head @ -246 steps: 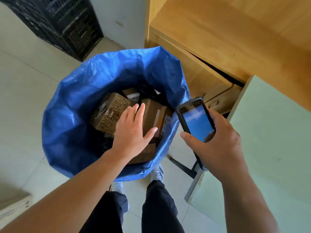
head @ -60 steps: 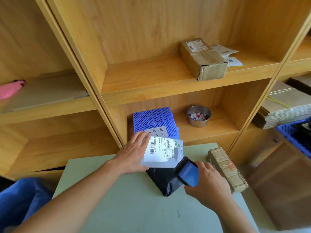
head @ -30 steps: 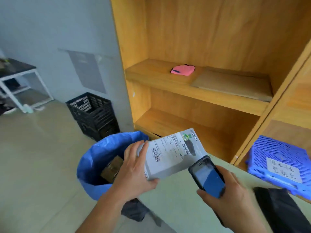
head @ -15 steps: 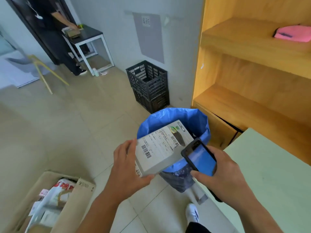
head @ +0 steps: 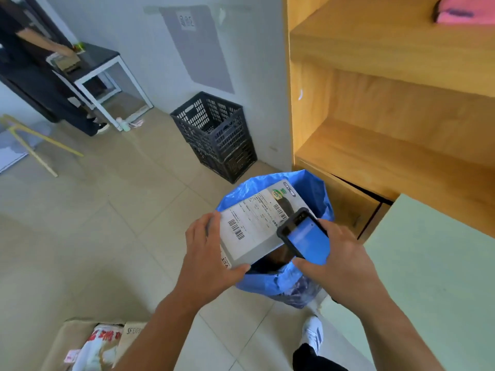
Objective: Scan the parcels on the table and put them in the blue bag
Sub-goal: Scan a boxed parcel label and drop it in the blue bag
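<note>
Since the frame half a second back, the parcel (head: pixel 254 231) has moved from the near rim of the bag (head: pixel 317 192) to a position over the bag mouth, covering most of the opening. The scanner (head: pixel 308 241) has closed in and now overlaps the parcel's 4 o'clock corner.

Left hand (head: pixel 209 258): clamped on the parcel at its 9 o'clock end, with the fingers over the far edge and the thumb along the near edge. The parcel is held label side up, tilted, with two barcodes visible.

Right hand (head: pixel 345 266): wrapped round the scanner, thumb on its near edge. The screen is lit blue. Whether the scanner touches the parcel cannot be told.

The two hands are close together but not touching.

Bag: stands open on the floor, at 9 o'clock of the table (head: pixel 434 277) and just beside the shelf unit (head: pixel 375 145).

Surroundings:
- Black crate (head: pixel 214 135) on the floor against the wall, at 11 o'clock of the bag.
- Pink item (head: pixel 466 13) on an upper shelf, at 1 o'clock.
- Open carton (head: pixel 72 341) on the floor, at 7 o'clock.
- White shoe (head: pixel 312 334) at 6 o'clock of the bag.
</note>
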`<state>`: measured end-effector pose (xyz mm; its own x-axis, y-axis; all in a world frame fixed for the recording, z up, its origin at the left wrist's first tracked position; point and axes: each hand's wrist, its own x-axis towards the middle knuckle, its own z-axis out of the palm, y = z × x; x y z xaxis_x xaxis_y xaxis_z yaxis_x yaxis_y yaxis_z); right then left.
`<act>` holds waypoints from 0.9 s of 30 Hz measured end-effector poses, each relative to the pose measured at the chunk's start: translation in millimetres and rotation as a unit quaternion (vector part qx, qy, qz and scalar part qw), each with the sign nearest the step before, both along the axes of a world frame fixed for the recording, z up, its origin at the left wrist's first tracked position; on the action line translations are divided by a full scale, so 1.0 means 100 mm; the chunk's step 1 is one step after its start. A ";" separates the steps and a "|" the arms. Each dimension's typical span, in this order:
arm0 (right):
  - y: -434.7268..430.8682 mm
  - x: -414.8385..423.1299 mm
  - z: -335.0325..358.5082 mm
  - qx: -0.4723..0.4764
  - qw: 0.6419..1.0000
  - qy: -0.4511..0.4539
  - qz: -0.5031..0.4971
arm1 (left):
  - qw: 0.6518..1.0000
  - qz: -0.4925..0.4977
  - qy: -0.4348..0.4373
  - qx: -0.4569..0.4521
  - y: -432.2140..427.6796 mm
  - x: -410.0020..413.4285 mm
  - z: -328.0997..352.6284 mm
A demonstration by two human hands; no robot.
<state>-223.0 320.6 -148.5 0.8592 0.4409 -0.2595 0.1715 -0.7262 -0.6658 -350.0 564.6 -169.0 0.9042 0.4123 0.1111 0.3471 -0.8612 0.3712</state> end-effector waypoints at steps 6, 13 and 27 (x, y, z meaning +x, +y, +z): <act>0.38 0.46 -0.06 -0.024 1.000 0.004 -0.013 | 1.000 -0.015 0.001 0.012 0.37 0.69 -0.07; 0.66 0.71 -0.23 -0.063 0.995 0.026 -0.078 | 1.000 0.005 -0.003 -0.028 1.01 0.96 -0.41; 1.34 0.90 -0.41 -0.022 0.979 0.018 -0.200 | 0.996 -0.057 0.010 -0.069 1.84 1.50 -0.72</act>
<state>-133.5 454.5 -189.0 0.9511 0.0593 -0.3032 -0.1543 -0.7591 -0.6324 -199.7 748.8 -240.8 0.9477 0.3163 0.0420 0.2578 -0.8364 0.4837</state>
